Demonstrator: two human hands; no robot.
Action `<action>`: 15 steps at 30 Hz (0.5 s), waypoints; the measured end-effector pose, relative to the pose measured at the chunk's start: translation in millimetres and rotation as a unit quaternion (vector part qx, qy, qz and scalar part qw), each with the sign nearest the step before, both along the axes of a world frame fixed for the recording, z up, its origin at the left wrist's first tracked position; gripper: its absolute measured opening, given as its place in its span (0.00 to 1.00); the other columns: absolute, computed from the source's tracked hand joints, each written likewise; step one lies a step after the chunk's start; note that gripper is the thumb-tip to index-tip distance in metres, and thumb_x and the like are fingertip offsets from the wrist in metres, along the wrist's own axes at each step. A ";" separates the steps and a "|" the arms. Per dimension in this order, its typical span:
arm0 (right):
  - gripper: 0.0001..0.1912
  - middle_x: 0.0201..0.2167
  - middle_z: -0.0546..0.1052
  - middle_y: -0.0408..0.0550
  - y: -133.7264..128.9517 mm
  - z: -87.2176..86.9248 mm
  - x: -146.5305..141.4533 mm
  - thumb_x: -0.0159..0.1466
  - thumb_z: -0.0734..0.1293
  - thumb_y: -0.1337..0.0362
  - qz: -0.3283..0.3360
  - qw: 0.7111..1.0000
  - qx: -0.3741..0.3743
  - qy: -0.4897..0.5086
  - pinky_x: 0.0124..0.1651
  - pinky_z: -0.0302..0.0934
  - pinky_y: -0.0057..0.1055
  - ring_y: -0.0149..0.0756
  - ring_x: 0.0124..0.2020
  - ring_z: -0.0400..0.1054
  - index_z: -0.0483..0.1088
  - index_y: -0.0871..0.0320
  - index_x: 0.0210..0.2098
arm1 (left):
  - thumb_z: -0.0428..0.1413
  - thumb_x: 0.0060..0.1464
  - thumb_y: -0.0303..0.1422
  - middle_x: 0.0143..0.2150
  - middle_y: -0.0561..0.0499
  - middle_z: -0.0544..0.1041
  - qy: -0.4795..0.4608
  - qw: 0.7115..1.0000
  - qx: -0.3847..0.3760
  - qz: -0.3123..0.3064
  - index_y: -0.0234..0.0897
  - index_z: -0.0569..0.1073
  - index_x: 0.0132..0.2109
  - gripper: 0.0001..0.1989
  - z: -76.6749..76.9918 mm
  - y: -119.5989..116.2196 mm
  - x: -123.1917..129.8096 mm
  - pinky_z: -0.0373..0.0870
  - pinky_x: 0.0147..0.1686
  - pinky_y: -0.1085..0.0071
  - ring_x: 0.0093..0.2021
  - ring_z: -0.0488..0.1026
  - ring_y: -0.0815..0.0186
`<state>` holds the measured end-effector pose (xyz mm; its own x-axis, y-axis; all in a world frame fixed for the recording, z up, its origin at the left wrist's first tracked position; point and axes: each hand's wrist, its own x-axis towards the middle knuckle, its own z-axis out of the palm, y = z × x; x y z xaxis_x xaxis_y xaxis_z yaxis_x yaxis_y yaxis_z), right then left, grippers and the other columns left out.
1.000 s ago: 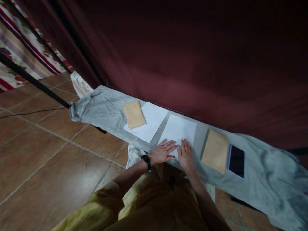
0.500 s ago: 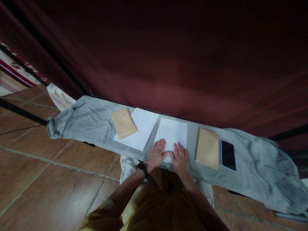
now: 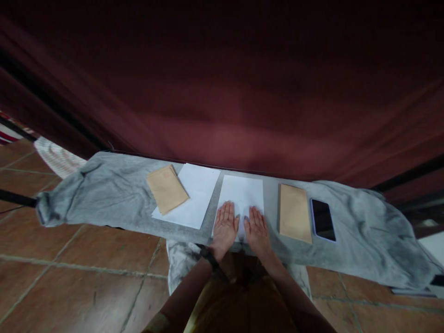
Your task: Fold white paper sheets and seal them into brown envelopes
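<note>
A white sheet of paper [image 3: 242, 189] lies on the grey cloth in front of me. My left hand [image 3: 225, 226] rests flat on its near left part, fingers stretched forward. On the near right part my right hand [image 3: 257, 230] lies palm down with its fingers out. A strip of paper shows between the two hands, and both hold nothing. Left of this sheet are more white sheets [image 3: 199, 194], partly covered by a stack of brown envelopes [image 3: 168, 188]. To the right of my right hand sits another brown envelope stack [image 3: 294, 212].
A phone [image 3: 323, 219] with a dark screen lies right of the envelopes. Grey cloth [image 3: 114, 194] covers the long narrow surface, wrinkled at both ends. Behind it hangs a dark red curtain [image 3: 222, 106]. Brown floor tiles [image 3: 104, 259] show below.
My hands have moved slightly apart on the sheet, and a wider strip of paper shows between them. The camera view has turned a little; the envelopes and phone stay in place.
</note>
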<state>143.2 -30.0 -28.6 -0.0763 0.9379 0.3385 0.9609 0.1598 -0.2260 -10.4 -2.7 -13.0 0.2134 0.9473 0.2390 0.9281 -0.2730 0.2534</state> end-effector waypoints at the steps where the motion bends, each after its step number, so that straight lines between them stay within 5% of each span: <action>1: 0.28 0.69 0.62 0.61 5.8 1.5 -4.6 0.75 0.49 0.63 0.019 1.000 -0.006 0.002 0.70 0.50 0.49 0.45 0.70 0.55 0.55 0.67 0.70 | 0.40 0.68 0.34 0.73 0.39 0.56 0.000 1.000 -0.006 -0.015 0.27 0.53 0.72 0.29 0.1 4.0 5.4 0.51 0.72 0.53 0.74 0.49 0.57; 6: 0.27 0.69 0.62 0.60 20.1 2.0 -7.3 0.75 0.52 0.61 0.031 0.999 -0.006 -0.009 0.70 0.49 0.49 0.46 0.70 0.56 0.58 0.65 0.69 | 0.40 0.68 0.34 0.73 0.38 0.56 0.007 1.000 -0.014 -0.020 0.28 0.55 0.72 0.29 -2.6 18.5 8.1 0.52 0.71 0.53 0.74 0.50 0.57; 15: 0.30 0.68 0.61 0.67 18.7 -10.4 11.8 0.75 0.53 0.57 -0.063 0.998 0.016 -0.003 0.69 0.51 0.54 0.52 0.69 0.57 0.58 0.70 0.69 | 0.43 0.68 0.36 0.71 0.30 0.59 0.012 0.996 0.014 0.089 0.20 0.59 0.69 0.30 -6.6 17.7 -11.4 0.52 0.71 0.50 0.73 0.54 0.50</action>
